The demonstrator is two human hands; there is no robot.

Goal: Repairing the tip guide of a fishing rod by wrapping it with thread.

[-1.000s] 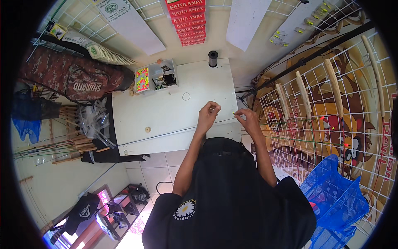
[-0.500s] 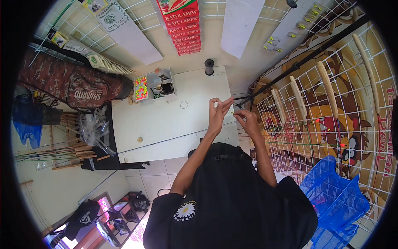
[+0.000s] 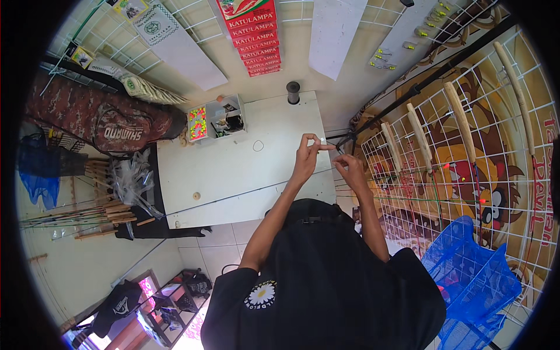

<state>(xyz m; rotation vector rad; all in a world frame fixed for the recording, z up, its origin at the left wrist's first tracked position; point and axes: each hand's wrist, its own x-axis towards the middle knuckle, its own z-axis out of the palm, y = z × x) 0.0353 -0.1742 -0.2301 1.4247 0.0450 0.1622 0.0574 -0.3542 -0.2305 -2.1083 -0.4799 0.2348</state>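
My left hand (image 3: 307, 156) is raised over the right end of the white table (image 3: 233, 169), thumb and fingers pinched together and one finger stretched to the right. Close beside it, my right hand (image 3: 350, 171) is closed in a pinch, its fingertips apart from the left ones. Whatever the two hands pinch is too small to make out. A thin dark fishing rod (image 3: 251, 191) crosses the table slantwise and passes near both wrists. Left of my hands, a thin dark loop (image 3: 258, 146) lies on the tabletop.
An open box (image 3: 233, 125) with bright floats in one compartment stands at the table's back, left of a dark spool (image 3: 293, 93). A small tan disc (image 3: 196, 196) lies at front left. Rods hang on the white wire grid (image 3: 431, 146) at right, above a blue net (image 3: 466, 274).
My left hand's fingers have turned and lowered, one now reaching right. My right hand has shifted slightly right. A tiny yellow-green spot at its fingertips no longer shows.
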